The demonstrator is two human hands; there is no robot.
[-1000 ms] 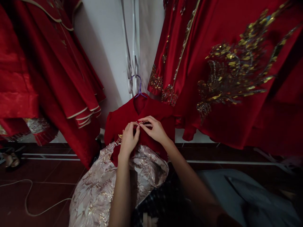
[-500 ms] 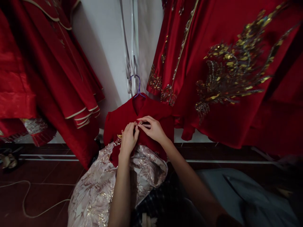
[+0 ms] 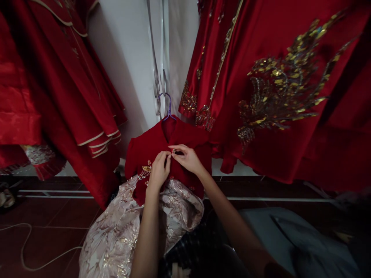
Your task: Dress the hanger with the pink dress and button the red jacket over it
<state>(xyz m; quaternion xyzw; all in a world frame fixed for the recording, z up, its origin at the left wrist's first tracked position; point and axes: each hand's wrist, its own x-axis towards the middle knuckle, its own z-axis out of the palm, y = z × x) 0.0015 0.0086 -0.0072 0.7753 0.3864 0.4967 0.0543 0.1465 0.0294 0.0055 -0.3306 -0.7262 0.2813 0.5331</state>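
Observation:
A short red jacket (image 3: 189,139) with a V neck hangs low on a purple hanger (image 3: 169,112). At the middle of its front, my left hand (image 3: 159,168) pinches the fabric edge, fingertips meeting those of the other hand. My right hand (image 3: 188,158) comes in from the right, thumb and fingers closed around a small beaded button (image 3: 174,151). The exact grip between the fingertips is too small to make out. Beside my left hand, a gold beaded ornament (image 3: 147,168) decorates the jacket. Pale floral brocade cloth (image 3: 110,231) with gold sheen lies below the jacket, over my lap.
Red garments with cream piping (image 3: 87,112) hang at left. A red dress (image 3: 278,154) with gold sequins hangs at right. Behind is a white wall (image 3: 121,46). A low white rail (image 3: 266,199), a cable (image 3: 23,251) and shoes (image 3: 6,197) are near the dark tiled floor.
The view has shifted slightly. Both hands stay at the same place on the jacket front, and the right fingers have shifted a little around the button.

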